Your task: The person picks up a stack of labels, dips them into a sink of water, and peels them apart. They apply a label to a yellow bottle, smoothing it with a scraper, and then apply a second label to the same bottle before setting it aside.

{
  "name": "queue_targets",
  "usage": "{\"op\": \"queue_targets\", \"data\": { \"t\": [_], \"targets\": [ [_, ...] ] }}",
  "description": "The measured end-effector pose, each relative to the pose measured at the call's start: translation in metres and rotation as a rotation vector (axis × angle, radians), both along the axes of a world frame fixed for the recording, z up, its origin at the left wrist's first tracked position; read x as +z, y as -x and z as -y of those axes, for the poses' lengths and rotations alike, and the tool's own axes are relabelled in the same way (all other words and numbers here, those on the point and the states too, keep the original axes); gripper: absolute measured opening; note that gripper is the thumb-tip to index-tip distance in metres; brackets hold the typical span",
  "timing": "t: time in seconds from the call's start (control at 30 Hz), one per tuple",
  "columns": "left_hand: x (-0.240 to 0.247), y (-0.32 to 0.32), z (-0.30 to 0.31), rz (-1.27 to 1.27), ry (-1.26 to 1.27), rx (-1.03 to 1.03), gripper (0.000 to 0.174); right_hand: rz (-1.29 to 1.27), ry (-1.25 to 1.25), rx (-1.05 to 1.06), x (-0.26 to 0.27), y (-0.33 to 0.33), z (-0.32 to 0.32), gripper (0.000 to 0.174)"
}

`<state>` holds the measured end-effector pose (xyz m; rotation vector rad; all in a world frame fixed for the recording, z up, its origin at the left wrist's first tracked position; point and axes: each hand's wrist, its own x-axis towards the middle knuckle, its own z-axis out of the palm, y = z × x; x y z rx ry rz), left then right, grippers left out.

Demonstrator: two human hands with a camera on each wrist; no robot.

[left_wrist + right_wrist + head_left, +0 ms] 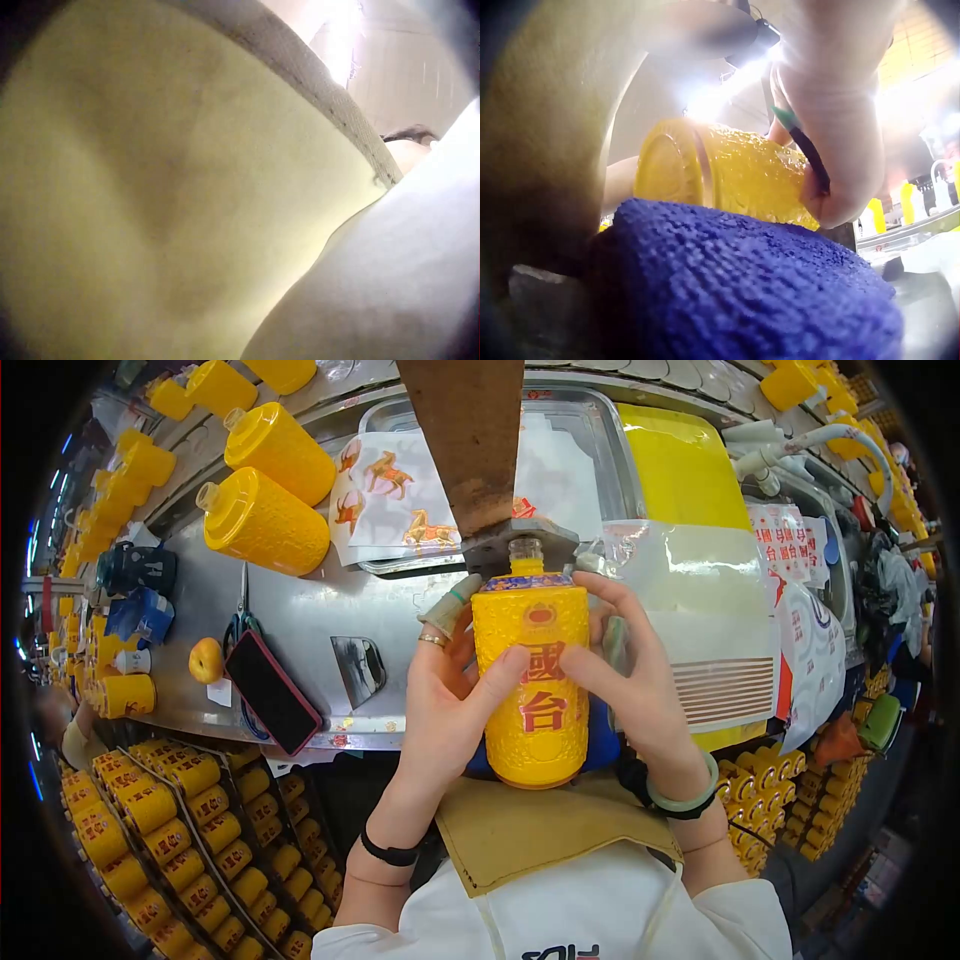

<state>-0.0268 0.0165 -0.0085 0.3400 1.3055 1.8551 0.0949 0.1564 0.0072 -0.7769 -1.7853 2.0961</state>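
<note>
A yellow embossed bottle (530, 755) with red characters on its front lies with its glass neck away from me. My left hand (445, 695) holds its left side, thumb on the upper red character (543, 663); a fingertip cover (445, 612) sits on the index finger near the shoulder. My right hand (640, 680) grips the other side, its thumb on the same character and its index finger along the shoulder. Other fingers are partly hidden by the bottle. In the right wrist view, the bottle (757, 176) rests over a blue towel (757, 285). Tan cloth (172, 165) fills most of the left wrist view.
A brown metal post (465, 430) stands just beyond the neck. Two yellow bottles (265, 525) lie to the left, near scissors (240, 620), a phone (272, 693) and an apple (206, 660). A metal tray (625, 480) holds decal sheets (400, 490). Racked bottles (165, 840) flank the bench.
</note>
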Motion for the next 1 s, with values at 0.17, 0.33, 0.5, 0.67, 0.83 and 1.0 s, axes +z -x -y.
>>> {"op": "queue_targets", "data": {
  "t": [0.17,0.33,0.5,0.67,0.83,1.0],
  "targets": [
    [-0.001,-0.005,0.002,-0.115,-0.001,-0.022,0.080,-0.035,-0.130,-0.029,0.016,-0.001,-0.018,0.046],
    [0.002,-0.006,0.000,-0.153,0.019,-0.054,0.084,-0.098,-0.908,0.200,0.061,0.008,-0.026,0.032],
    [0.004,-0.006,0.000,-0.183,0.031,-0.062,0.084,-0.233,-1.355,0.215,0.065,0.021,-0.027,0.031],
    [-0.003,-0.001,0.016,0.001,-0.041,-0.052,0.080,-0.234,-0.616,-0.027,0.041,-0.003,-0.020,0.027],
    [-0.003,-0.009,0.023,0.016,-0.036,-0.079,0.080,-0.001,-0.039,0.021,0.013,-0.025,0.007,0.061],
    [0.000,-0.011,0.022,0.011,-0.030,-0.077,0.081,0.074,-0.108,0.001,-0.005,-0.027,0.024,0.070]
  ]
}}
